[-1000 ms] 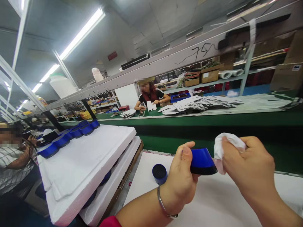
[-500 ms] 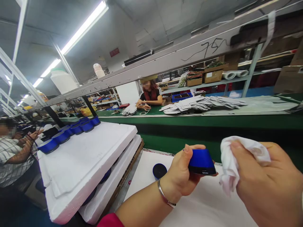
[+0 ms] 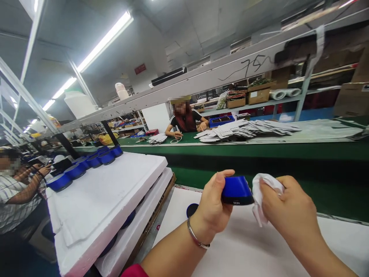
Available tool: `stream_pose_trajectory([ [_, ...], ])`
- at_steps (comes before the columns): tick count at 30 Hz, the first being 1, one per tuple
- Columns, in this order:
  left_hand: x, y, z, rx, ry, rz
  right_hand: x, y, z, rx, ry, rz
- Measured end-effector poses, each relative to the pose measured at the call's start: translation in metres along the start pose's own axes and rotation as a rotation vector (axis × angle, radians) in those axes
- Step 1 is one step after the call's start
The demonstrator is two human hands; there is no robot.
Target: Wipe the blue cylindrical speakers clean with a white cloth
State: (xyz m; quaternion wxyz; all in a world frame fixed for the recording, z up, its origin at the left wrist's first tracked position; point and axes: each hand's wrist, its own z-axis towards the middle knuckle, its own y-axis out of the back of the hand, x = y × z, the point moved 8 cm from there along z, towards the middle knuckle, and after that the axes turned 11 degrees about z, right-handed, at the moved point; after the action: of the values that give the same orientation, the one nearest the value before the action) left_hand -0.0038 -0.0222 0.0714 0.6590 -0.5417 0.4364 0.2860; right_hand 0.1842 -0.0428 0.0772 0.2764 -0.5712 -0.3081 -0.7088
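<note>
Blue cone-shaped speaker: held in the air above the white work mat, tilted, dark base toward the camera. Small white lettering is carried on the base rim; it is too blurred to be read with certainty.

Left hand: fingers curled around the speaker's left side, thumb laid over the top; a metal bracelet is worn at the wrist.

Right hand: fingers bunched and pinching a white cloth, now pressed against the speaker's right flank. Half a second ago the cloth was held apart from the speaker; contact has since been made again, so wiping is judged to be under way, not finished.

Second blue speaker: stood on the mat, partly hidden behind the left wrist.

Foam tray: white, stacked on another, with a row of blue speakers along its far edge.

Green conveyor belt: behind the mat; flat white cartons piled beyond.

Overhead rail: "75" written by hand in black marker.

Co-workers: one seated across the belt, one at far left.
</note>
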Motion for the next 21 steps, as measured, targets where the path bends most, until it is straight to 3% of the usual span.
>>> stream_pose_trajectory([
  [5, 0.014, -0.018, -0.007, 0.015, 0.411, -0.258, 0.0, 0.017, -0.006, -0.065, -0.03, 0.101],
  [8, 0.017, -0.021, -0.013, -0.045, 0.518, -0.295, 0.004, 0.024, -0.012, -0.14, -0.036, 0.152],
  [15, 0.018, -0.015, -0.014, -0.179, 0.494, -0.242, 0.011, 0.028, -0.028, -0.205, 0.037, 0.164],
  [21, 0.014, -0.02, -0.012, -0.168, 0.423, -0.311, 0.008, 0.023, -0.032, -0.135, 0.232, 0.083],
])
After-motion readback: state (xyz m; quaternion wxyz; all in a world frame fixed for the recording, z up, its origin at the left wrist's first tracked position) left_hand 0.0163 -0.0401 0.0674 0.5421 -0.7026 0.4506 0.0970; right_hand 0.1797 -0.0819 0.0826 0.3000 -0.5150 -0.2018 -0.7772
